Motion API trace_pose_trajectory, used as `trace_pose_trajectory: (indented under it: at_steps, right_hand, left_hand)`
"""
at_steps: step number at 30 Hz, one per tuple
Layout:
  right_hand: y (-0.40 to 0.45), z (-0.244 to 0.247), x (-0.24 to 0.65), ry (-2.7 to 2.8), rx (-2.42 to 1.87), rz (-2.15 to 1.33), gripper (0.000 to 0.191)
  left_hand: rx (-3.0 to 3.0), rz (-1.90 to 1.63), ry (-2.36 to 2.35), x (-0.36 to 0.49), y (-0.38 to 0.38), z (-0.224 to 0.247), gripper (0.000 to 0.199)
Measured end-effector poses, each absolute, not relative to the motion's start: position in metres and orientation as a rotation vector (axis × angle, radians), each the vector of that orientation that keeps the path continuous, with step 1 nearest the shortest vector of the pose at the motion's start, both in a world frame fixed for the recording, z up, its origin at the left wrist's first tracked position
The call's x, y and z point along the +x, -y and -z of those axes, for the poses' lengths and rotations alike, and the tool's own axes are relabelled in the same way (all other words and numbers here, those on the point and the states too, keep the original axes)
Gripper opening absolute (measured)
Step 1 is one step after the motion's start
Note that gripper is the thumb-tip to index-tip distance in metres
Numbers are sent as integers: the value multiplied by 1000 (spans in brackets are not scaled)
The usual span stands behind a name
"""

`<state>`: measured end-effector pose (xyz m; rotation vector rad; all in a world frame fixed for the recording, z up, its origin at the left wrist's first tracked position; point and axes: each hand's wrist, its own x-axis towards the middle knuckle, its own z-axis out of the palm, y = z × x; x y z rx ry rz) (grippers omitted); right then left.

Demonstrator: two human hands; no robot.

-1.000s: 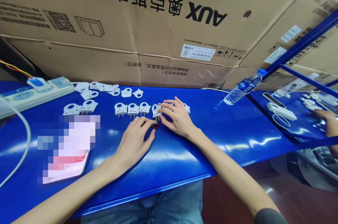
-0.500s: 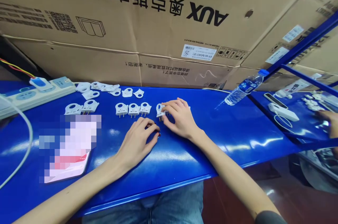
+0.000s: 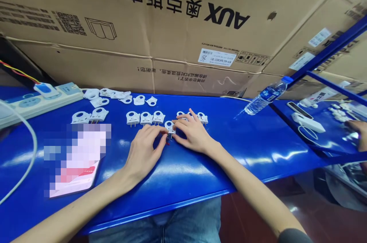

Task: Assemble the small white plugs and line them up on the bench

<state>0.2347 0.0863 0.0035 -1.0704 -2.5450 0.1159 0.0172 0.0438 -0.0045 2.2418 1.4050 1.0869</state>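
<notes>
Both the left hand (image 3: 145, 147) and the right hand (image 3: 192, 133) pinch one white plug (image 3: 169, 126) low over the blue bench (image 3: 243, 147), while three finished-looking plugs (image 3: 145, 117) stand in a row beside it and loose shells (image 3: 120, 97) wait further back.

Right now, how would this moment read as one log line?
left hand: touching small white plastic plug | right hand: pinching same plug | surface: glossy blue table

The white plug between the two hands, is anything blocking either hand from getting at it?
No. The white plug sits between the left hand and right hand, whose fingertips already meet it. The row of plugs lies beyond, off to the side.
</notes>
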Motion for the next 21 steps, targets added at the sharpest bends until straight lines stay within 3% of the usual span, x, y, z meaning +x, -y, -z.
trace_pose_trajectory:
  at_steps: [8,15,21]
  right_hand:
    - [-85,-10,234,2518,-1024,-82,8]
    - [-83,-11,234,2561,-1021,-83,41]
    - [-81,-13,232,2553,-1040,-79,60]
  left_hand:
    - [2110,-1068,-1487,18,-46,2,10]
    - [2034,-1076,-1475,20,-46,1,10]
    - [2104,-1119,-1372,18,-44,0,29]
